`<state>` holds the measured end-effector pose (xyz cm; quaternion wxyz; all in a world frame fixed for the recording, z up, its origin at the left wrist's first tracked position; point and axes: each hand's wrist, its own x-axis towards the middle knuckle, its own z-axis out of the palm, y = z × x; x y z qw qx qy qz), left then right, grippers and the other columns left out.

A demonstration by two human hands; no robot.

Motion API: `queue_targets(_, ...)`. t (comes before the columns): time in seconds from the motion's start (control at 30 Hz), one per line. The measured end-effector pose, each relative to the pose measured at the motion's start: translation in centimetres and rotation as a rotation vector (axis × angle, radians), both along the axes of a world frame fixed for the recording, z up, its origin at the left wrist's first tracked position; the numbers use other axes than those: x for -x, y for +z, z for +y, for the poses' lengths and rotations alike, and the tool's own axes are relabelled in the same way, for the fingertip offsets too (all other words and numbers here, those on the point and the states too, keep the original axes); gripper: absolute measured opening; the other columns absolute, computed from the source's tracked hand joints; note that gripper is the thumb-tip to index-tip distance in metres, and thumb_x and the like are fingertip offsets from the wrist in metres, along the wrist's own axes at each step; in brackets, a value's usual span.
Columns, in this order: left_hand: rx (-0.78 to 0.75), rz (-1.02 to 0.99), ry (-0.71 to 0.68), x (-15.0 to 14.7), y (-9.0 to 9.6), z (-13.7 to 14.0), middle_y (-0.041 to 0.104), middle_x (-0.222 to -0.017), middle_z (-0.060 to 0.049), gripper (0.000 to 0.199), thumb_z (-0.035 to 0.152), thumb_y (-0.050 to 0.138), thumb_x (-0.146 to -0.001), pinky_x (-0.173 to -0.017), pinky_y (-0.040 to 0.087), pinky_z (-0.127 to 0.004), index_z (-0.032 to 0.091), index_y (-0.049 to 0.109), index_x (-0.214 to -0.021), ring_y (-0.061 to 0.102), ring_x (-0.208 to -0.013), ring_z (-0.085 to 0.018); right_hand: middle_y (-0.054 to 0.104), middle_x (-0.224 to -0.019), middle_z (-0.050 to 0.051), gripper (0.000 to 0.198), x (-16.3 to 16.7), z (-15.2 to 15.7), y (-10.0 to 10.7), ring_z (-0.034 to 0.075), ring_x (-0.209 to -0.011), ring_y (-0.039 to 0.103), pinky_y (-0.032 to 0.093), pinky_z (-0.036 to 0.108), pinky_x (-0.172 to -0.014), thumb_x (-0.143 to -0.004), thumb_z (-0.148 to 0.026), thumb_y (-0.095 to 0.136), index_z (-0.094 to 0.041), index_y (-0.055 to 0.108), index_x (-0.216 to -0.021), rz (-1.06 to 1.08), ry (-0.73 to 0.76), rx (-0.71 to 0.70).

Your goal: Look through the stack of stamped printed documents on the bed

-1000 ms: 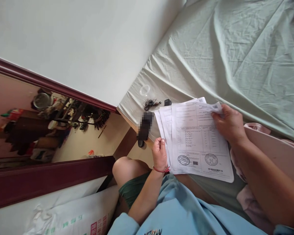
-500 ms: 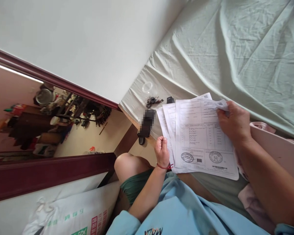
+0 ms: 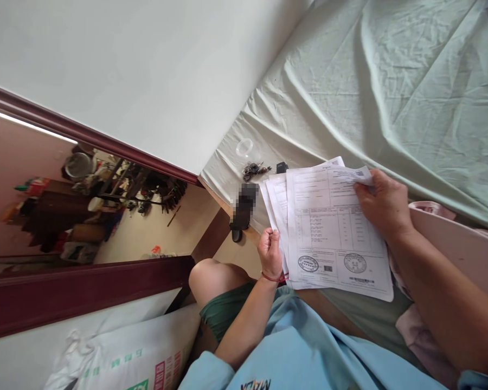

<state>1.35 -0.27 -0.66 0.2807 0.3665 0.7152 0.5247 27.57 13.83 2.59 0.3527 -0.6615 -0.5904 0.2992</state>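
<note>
Several printed paper sheets [image 3: 321,227] are fanned out above my lap, the front one bearing a table, two oval stamps and a barcode. My right hand [image 3: 384,205] pinches the front sheet at its upper right corner, thumb on the face. At the left edge of the fanned sheets, my left hand [image 3: 270,252] is closed with its thumb up, gripping the rear sheets; its fingertips are partly hidden. A red string bracelet [image 3: 271,278] circles the left wrist.
Beyond the sheets, keys [image 3: 255,170], a clear plastic cup [image 3: 244,148] and a small black object [image 3: 282,167] lie on the pale green bedsheet [image 3: 333,108]. A pink board [image 3: 459,244] stands at right. A white sack [image 3: 138,346] sits lower left, near a doorway.
My right hand and the front sheet have shifted slightly left, and the sheet's upper right corner now lies flatter, showing its square code. The left hand keeps its grip.
</note>
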Motion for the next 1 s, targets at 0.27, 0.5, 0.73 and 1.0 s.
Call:
queue_targets(0.27,0.007,-0.014,-0.04,0.1,-0.1,-0.2,0.059,-0.073,0.001,0.052,0.073,0.073,-0.088,-0.069,0.043,-0.027,0.021,0.068,-0.087,0.049,-0.069,-0.016,0.076,-0.083,0.008,0.013,0.3,0.0,-0.3,0.025,-0.077,0.065,0.047,0.037,-0.076,-0.085,-0.033,0.061,-0.024,0.068,-0.092,0.012,0.012,-0.022)
queue_targets(0.5,0.013,0.053,-0.061,0.2,0.1,-0.2,0.055,-0.071,0.002,0.053,0.072,0.071,-0.091,-0.068,0.041,-0.027,0.021,0.065,-0.078,0.047,-0.068,-0.015,0.077,-0.084,0.008,0.012,0.4,-0.1,-0.1,0.025,-0.078,0.066,0.048,0.037,-0.078,-0.086,-0.032,0.062,-0.024,0.068,-0.092,0.035,0.016,-0.012)
queue_targets(0.73,0.03,0.109,-0.044,0.0,0.3,0.0,0.05,-0.066,0.003,0.057,0.076,0.07,-0.089,-0.064,0.038,-0.028,0.021,0.064,-0.077,0.043,-0.065,-0.015,0.075,-0.083,0.008,0.012,0.5,-0.1,-0.1,0.025,-0.077,0.064,0.046,0.037,-0.077,-0.087,-0.033,0.062,-0.024,0.067,-0.093,0.033,0.025,0.001)
queue_targets(1.0,0.053,0.193,-0.037,-0.2,1.0,0.3,0.047,-0.062,0.004,0.055,0.073,0.073,-0.088,-0.061,0.035,-0.028,0.022,0.061,-0.072,0.041,-0.062,-0.014,0.075,-0.095,0.011,0.006,0.3,0.2,-0.2,0.028,-0.09,0.067,0.049,0.039,-0.085,-0.087,-0.031,0.06,-0.025,0.06,-0.086,0.01,0.002,-0.053)
